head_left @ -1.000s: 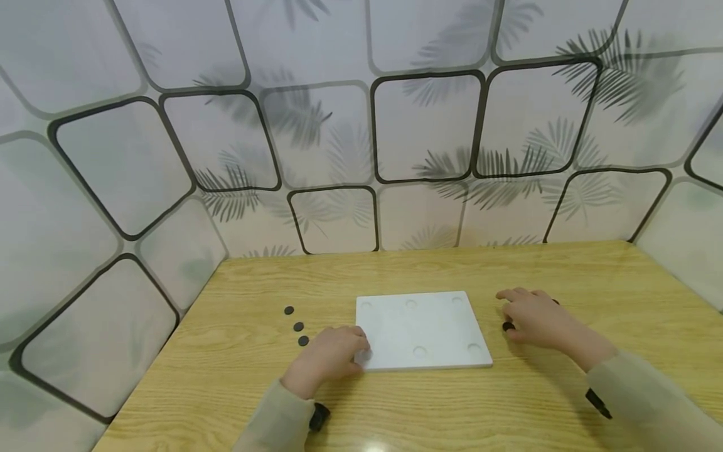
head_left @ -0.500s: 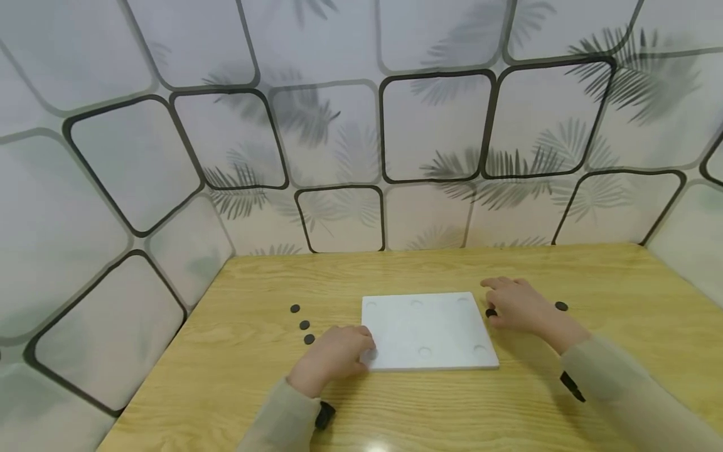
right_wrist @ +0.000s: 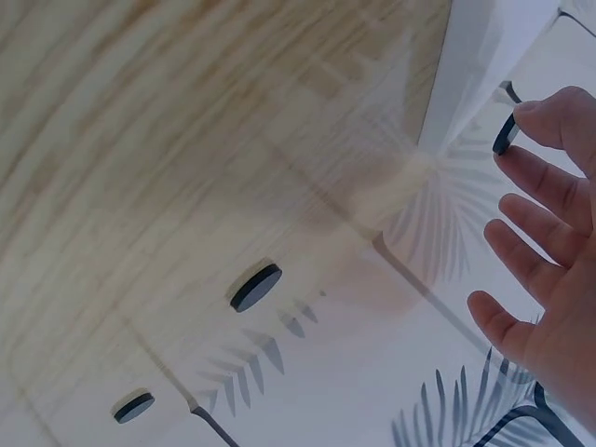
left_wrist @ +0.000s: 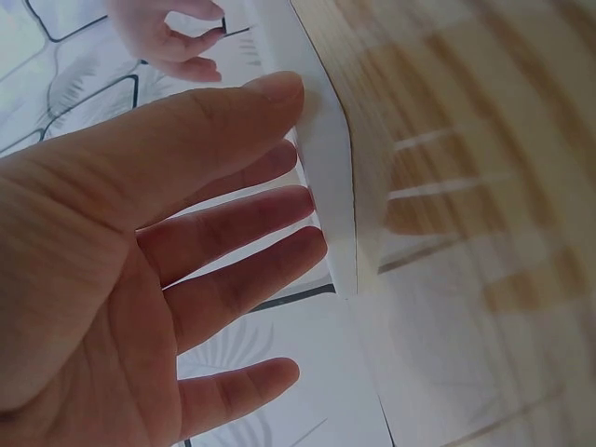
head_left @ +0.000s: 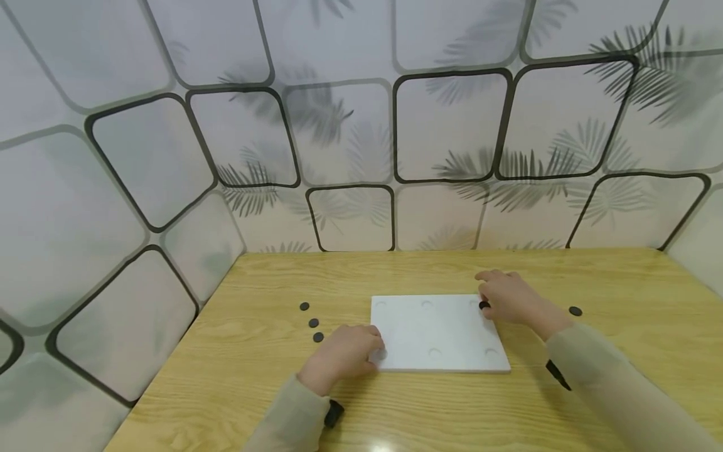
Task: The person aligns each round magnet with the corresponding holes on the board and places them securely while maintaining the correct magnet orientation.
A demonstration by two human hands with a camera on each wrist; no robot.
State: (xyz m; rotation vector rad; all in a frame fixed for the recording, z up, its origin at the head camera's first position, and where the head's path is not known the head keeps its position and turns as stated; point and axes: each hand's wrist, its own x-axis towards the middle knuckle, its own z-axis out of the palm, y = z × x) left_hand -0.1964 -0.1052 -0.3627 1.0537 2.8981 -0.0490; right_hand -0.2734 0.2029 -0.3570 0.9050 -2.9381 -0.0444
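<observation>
A white board (head_left: 440,329) with several shallow round recesses lies on the table. My left hand (head_left: 344,351) rests at its left front corner; in the left wrist view, the thumb and nearly straight fingers (left_wrist: 242,214) touch the board's edge. Between thumb and index finger, my right hand (head_left: 511,300) pinches a black disc (right_wrist: 506,135). That disc is over the board's back right corner, by a recess there. The right hand's other fingers (right_wrist: 531,261) are spread. In the head view I cannot tell if the held disc touches the board.
Three black discs, one of them the middle disc (head_left: 313,322), lie in a slanting row left of the board. Another black disc (head_left: 575,311) lies to the right; the right wrist view has two loose discs (right_wrist: 256,287) on the wooden table (head_left: 271,389). Patterned walls (head_left: 350,220) border the table.
My right hand has moved left and back with its disc, from right of the board to above its back right corner. A disc behind that wrist has come into view. The left hand stays put.
</observation>
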